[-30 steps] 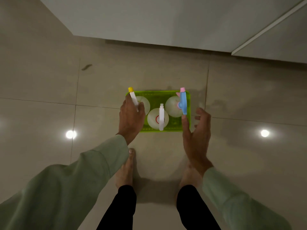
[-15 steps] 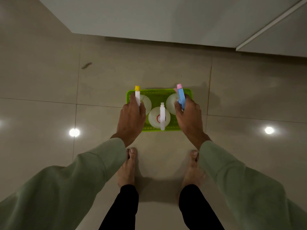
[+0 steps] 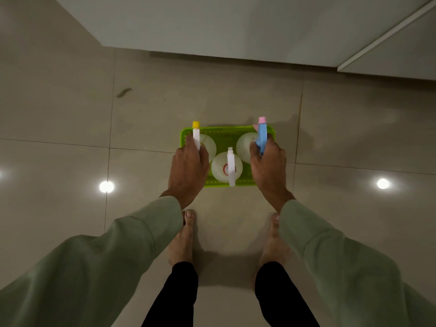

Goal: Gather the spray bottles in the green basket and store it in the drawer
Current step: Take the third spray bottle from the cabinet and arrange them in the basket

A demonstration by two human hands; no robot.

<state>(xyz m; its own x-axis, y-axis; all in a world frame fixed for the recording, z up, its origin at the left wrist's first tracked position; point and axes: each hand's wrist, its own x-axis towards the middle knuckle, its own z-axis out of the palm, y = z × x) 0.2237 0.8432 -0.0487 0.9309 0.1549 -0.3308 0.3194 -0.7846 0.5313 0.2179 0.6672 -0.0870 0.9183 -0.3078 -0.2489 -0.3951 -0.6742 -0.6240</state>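
The green basket [image 3: 226,135] rests on the tiled floor just ahead of my bare feet. Three white spray bottles stand in it: one with a yellow-tipped sprayer [image 3: 196,133] at the left, one with a blue sprayer and pink tip [image 3: 262,135] at the right, and an all-white one [image 3: 223,171] at the front middle. My left hand [image 3: 187,171] is closed over the basket's left edge, under the yellow-tipped sprayer. My right hand [image 3: 269,168] is closed over the right edge, beside the blue sprayer. The fingertips of both hands are hidden.
A pale cabinet front [image 3: 236,27] runs across the top of the view, with a seam [image 3: 387,36] at the right. My feet [image 3: 180,241] stand close behind the basket. Ceiling lights reflect off the glossy tiles [image 3: 106,186]. A dark smudge [image 3: 123,92] marks the floor at the far left.
My right hand was open beside the basket and has closed on its right edge. My left hand slid down from the yellow-tipped bottle onto the left edge. The basket has stayed in place.
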